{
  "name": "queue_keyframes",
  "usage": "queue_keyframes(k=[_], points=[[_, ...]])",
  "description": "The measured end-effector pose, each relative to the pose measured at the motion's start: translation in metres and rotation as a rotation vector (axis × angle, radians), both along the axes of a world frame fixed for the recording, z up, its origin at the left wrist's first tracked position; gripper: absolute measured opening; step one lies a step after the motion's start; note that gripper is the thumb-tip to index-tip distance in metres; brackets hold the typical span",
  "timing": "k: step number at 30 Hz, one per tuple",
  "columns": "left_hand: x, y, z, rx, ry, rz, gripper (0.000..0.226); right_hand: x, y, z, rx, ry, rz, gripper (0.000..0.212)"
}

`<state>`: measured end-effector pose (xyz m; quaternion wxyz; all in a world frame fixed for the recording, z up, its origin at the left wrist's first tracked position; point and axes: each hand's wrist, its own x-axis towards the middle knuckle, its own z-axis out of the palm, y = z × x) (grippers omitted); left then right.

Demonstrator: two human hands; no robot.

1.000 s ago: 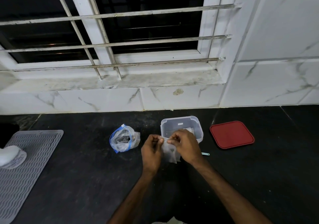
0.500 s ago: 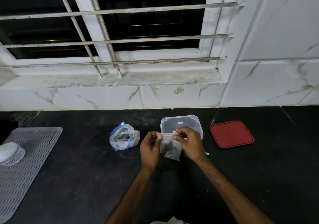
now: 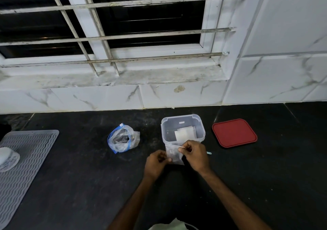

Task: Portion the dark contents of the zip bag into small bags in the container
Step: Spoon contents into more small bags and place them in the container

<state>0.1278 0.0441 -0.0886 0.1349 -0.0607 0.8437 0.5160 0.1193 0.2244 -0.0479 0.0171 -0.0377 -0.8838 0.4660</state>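
A small clear bag [image 3: 174, 154] with dark contents hangs between my hands, just in front of the clear plastic container [image 3: 199, 123]. My right hand [image 3: 195, 154] pinches its top right edge. My left hand [image 3: 156, 162] pinches its lower left side. Inside the container lies a small whitish bag [image 3: 184, 134]. The zip bag [image 3: 123, 139], blue-edged and crumpled, sits on the black counter to the left with dark contents inside.
The red lid [image 3: 234, 133] lies right of the container. A small teal object [image 3: 209, 153] pokes out beside my right hand. At far left a grey ribbed mat [image 3: 26, 159] carries a white dish [image 3: 8, 158]. A tiled wall and barred window stand behind.
My left hand has dropped from the small bag's top edge to its lower left side, while my right hand keeps the top. The view has shifted slightly.
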Motion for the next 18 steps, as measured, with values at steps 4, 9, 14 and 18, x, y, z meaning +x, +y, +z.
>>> queue_keyframes(k=[4,9,14,18], points=[[0.003,0.002,-0.012,-0.204,-0.039,-0.038,0.010,0.008,0.005,-0.008,0.246,-0.054,0.073,0.002],[0.000,-0.001,-0.014,-0.192,-0.033,-0.031,0.023,-0.008,0.005,0.022,0.449,0.154,0.060,0.014],[-0.001,-0.017,-0.006,-0.116,0.016,-0.020,0.042,-0.076,0.012,0.036,0.547,0.001,0.116,0.010],[-0.009,-0.030,0.006,-0.095,0.098,0.066,0.037,-0.105,0.010,0.018,0.848,-0.275,0.259,0.053]])
